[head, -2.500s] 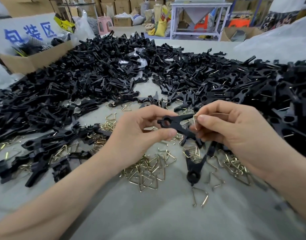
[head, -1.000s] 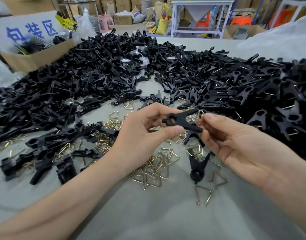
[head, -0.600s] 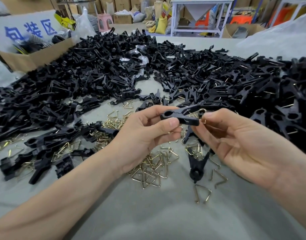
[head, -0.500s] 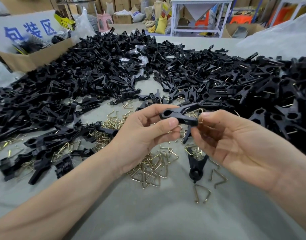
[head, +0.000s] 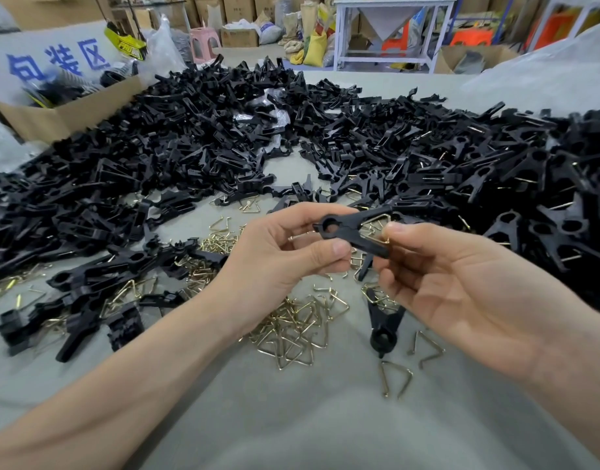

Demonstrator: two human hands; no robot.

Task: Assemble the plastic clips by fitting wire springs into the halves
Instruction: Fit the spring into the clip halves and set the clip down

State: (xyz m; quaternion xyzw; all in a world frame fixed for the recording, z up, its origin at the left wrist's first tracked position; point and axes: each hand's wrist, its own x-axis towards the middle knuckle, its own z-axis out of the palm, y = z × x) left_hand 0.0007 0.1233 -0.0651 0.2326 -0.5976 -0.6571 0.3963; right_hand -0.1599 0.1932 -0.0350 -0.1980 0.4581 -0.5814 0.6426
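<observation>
**Spring at the clip's tail, both hands on it**

Since the earliest picture the clip [head: 351, 230] has rolled flatter. The wire spring [head: 376, 222], which my right fingers then covered, now shows as a brass triangle between the clip's two tails.

Head view: my left hand [head: 285, 259] keeps a narrow grip on the clip, thumb under and fingers over, just behind its ring end. I judge that holds the halves mated while the spring goes in. My right hand [head: 461, 286] pinches the spring's outer corner at the clip's tail end, the side that gives me push. I cannot tell whether the spring is fully seated.

The clip hangs in the air above the table [head: 292, 418]. Nearer me than the clip lie the loose springs [head: 292, 320], with another clip [head: 383, 322] beside them to the right. Beyond the clip and to its left is the heap of halves [head: 190, 147]. To its right is a heap of wired clips [head: 512, 184]. On my side of the clip the table is bare cloth, so I could draw both hands back freely. Reaching forward or sideways would run into the heaps.
</observation>
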